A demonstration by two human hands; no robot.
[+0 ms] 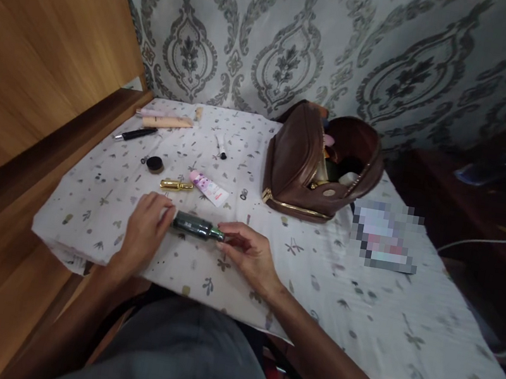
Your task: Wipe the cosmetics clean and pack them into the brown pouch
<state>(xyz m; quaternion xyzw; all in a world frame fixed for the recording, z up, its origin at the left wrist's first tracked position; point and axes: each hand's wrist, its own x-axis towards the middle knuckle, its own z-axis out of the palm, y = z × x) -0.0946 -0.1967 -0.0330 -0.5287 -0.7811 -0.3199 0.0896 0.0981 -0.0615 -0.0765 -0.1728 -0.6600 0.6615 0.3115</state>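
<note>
A dark green bottle (193, 225) with pale lettering lies on its side between my hands, just over the cloth near the table's front edge. My left hand (147, 224) is closed at its base end. At the narrow neck end, my right hand (250, 254) pinches with thumb and fingers. Beyond the bottle lie a small gold tube (175, 185) and a pink and white squeeze tube (209, 188). A round black-lidded jar (154, 164) sits farther left.
An open brown zip bag (296, 158) filled with items stands at the back right. Beside it lies a blurred-out flat object (384, 236). At the back left are a black pen (135, 134), a peach tube (167, 121) and a small black-capped tube (221, 147). A wooden panel (50, 42) rises left.
</note>
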